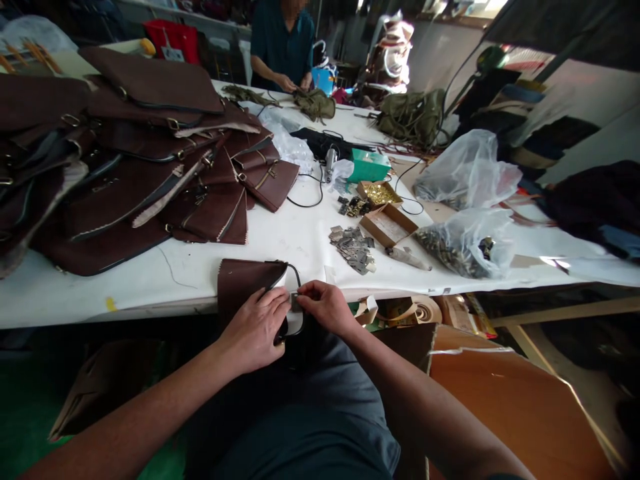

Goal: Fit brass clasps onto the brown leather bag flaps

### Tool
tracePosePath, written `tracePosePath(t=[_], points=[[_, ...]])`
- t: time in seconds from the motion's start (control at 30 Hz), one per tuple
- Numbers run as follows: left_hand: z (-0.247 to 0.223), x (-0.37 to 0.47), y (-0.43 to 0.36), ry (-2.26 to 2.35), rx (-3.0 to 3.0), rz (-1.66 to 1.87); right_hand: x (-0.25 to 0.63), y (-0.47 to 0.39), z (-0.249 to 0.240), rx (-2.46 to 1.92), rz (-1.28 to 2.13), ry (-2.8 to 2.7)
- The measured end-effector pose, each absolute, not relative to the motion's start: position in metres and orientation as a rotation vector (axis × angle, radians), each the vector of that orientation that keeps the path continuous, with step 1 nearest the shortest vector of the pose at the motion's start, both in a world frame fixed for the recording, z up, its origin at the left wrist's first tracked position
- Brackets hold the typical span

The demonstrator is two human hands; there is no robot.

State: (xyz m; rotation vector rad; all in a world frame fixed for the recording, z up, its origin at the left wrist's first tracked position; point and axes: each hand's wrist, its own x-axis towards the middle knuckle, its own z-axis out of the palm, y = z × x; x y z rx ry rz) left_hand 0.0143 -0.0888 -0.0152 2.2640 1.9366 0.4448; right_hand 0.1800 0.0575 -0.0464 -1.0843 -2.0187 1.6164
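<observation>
A dark brown leather piece (242,283) with a black edge lies over the table's front edge, partly on my lap side. My left hand (261,324) is closed on its right part, fingers pressing near a pale inner face. Close beside it, my right hand (324,304) pinches at a small grey metal plate (295,303) against the leather piece. The fingertips of both hands are almost touching. Similar flat metal plates (353,248) lie in a loose heap on the white table, beyond my right hand.
Brown leather bags (125,193) are piled at the left. An open cardboard box (389,225), a box of brass parts (380,193) and plastic bags (465,243) stand at the right. A person (284,47) works across the table (280,233). A large carton (500,393) is below right.
</observation>
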Motion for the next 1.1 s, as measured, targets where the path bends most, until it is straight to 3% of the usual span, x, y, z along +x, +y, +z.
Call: tracePosePath(t=[0.43,0.9,0.97,1.1], points=[[-0.019,0.012,-0.089,1.889,2.291,0.448,0.167,0.059,-0.025,-1.173,1.140,-2.410],[-0.015,0.017,-0.087,1.887,2.332,0.395,0.185,0.069,-0.026,-1.086,1.119,-2.387],[-0.017,0.014,-0.085,1.875,2.342,0.397,0.209,0.092,-0.024,-1.098,0.971,-2.306],[-0.021,0.009,-0.082,1.845,2.353,0.412,0.279,0.164,-0.016,-1.333,0.367,-2.221]])
